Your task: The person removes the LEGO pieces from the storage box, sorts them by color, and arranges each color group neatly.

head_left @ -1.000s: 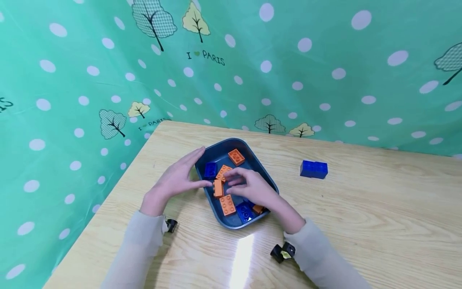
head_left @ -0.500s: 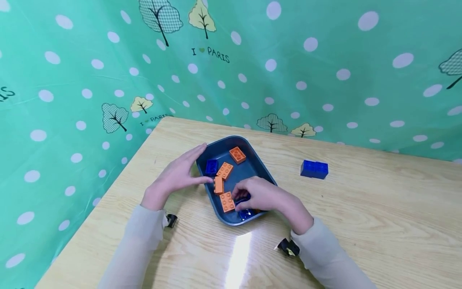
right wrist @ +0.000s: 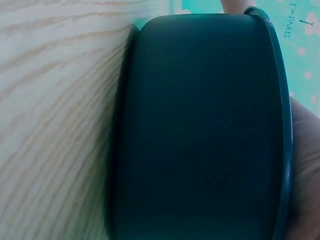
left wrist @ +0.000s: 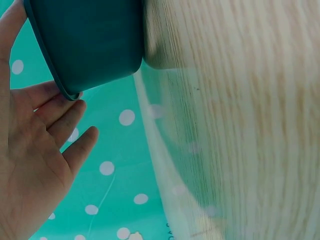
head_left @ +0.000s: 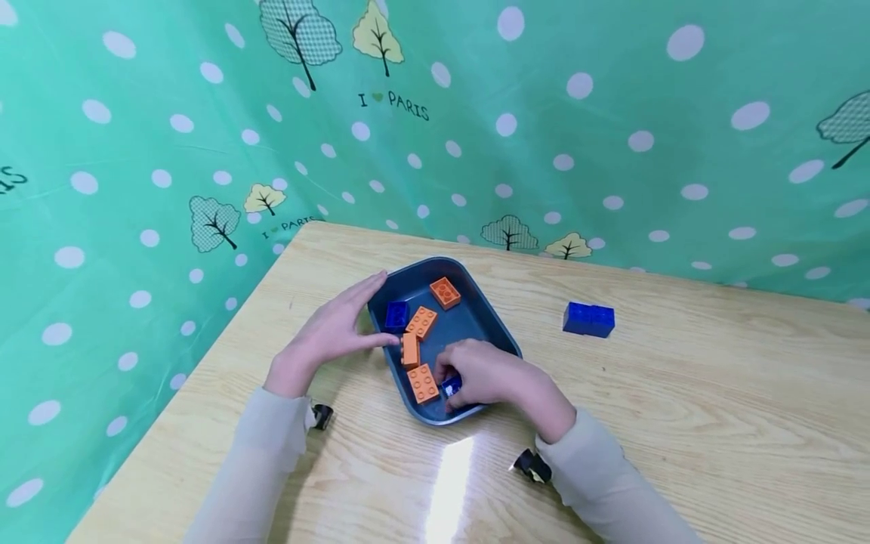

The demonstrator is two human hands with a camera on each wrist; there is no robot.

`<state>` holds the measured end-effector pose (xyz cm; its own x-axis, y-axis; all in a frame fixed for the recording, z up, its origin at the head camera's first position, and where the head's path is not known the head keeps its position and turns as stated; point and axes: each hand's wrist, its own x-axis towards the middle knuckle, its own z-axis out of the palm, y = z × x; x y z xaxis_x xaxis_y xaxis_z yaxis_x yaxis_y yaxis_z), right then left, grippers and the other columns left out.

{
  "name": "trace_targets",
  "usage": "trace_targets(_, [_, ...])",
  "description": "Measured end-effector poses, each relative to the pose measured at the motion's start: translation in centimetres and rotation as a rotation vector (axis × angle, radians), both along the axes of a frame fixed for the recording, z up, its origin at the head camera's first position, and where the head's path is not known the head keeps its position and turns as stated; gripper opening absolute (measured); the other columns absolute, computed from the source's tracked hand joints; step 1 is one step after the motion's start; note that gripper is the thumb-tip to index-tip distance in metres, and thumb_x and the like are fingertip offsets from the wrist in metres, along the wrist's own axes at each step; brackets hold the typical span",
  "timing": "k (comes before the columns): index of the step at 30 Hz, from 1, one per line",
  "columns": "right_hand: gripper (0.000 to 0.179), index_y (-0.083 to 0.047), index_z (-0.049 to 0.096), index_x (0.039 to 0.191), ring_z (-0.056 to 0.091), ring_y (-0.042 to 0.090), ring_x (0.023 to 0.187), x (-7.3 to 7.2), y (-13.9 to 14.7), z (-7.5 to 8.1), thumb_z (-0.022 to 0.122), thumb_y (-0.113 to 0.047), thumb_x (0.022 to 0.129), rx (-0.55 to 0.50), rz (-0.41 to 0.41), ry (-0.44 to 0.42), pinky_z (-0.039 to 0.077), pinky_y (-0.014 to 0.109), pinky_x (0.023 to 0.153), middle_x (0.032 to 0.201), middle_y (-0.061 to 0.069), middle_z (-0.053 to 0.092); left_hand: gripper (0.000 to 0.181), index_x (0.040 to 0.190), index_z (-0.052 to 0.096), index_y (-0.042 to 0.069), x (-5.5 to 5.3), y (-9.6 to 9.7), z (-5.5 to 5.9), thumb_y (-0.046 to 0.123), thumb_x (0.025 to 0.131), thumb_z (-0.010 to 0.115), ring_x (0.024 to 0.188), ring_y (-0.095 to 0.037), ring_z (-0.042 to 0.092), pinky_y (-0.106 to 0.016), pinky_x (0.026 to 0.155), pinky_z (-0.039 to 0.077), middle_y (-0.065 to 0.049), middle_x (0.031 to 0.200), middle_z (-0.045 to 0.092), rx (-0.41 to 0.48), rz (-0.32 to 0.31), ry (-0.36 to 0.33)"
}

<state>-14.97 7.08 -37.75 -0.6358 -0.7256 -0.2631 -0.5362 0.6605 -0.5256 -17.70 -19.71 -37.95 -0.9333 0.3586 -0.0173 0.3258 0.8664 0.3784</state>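
Note:
A dark blue-grey tray (head_left: 485,316) sits on the wooden table and holds several orange bricks (head_left: 422,322) and a small blue brick (head_left: 397,315). My left hand (head_left: 353,321) lies with straight fingers against the tray's left rim; in the left wrist view its fingers (left wrist: 60,125) touch the tray's outer wall (left wrist: 90,45). My right hand (head_left: 465,374) reaches into the near end of the tray, with its fingers curled round a blue brick (head_left: 451,387) that is mostly hidden. The right wrist view shows only the tray's outer wall (right wrist: 200,130).
A larger blue brick (head_left: 588,319) stands alone on the table to the right of the tray. A green dotted curtain (head_left: 544,113) hangs close behind and to the left. The table's left edge (head_left: 204,370) runs near my left arm.
My right hand has moved from the middle of the tray to its near end and has curled round a blue brick. The left hand has stayed on the rim.

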Motion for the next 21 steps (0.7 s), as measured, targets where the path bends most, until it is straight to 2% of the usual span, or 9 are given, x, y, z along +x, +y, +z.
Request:
trace_targets(4, [0.022,-0.017,0.070,0.103,0.054,0.014,0.096,0.1,0.3,0.1,0.080,-0.018,0.084,-0.052,0.004,-0.022,0.048,0.033,0.087,0.102,-0.004,0.062,0.110,0.161,0.020,0.020,0.0,-0.1,-0.2,0.071,0.077,0.070,0.153,-0.032,0.025,-0.055,0.122,0.030,-0.006,0.168,0.021,0.000,0.000,-0.001])
trace_targets(12, [0.025,-0.014,0.071,0.110,0.058,0.013,0.100,0.3,1.3,0.7,0.079,-0.015,0.086,-0.164,-0.017,0.002,0.052,0.034,0.092,0.107,-0.004,0.064,0.112,0.161,0.019,0.021,0.0,-0.2,-0.4,0.074,0.076,0.069,0.153,-0.033,0.026,-0.055,0.121,0.031,-0.007,0.167,0.022,0.000,0.009,0.003])
trace_targets(16, [0.024,-0.015,0.072,0.109,0.060,0.015,0.104,0.8,1.7,1.4,0.079,-0.015,0.086,-0.151,-0.029,0.014,0.054,0.036,0.094,0.110,-0.003,0.066,0.112,0.161,0.019,0.021,0.0,-0.3,-0.4,0.074,0.076,0.069,0.153,-0.033,0.026,-0.055,0.122,0.030,-0.007,0.167,0.022,0.003,0.004,0.003])
trace_targets(21, [0.030,-0.014,0.072,0.116,0.063,0.018,0.106,1.5,1.6,2.7,0.078,-0.016,0.087,-0.063,-0.045,0.053,0.055,0.039,0.096,0.116,0.002,0.070,0.111,0.161,0.018,0.023,0.0,-0.2,-0.2,0.072,0.076,0.070,0.153,-0.031,0.024,-0.055,0.122,0.029,-0.006,0.168,0.022,0.012,0.007,-0.004])
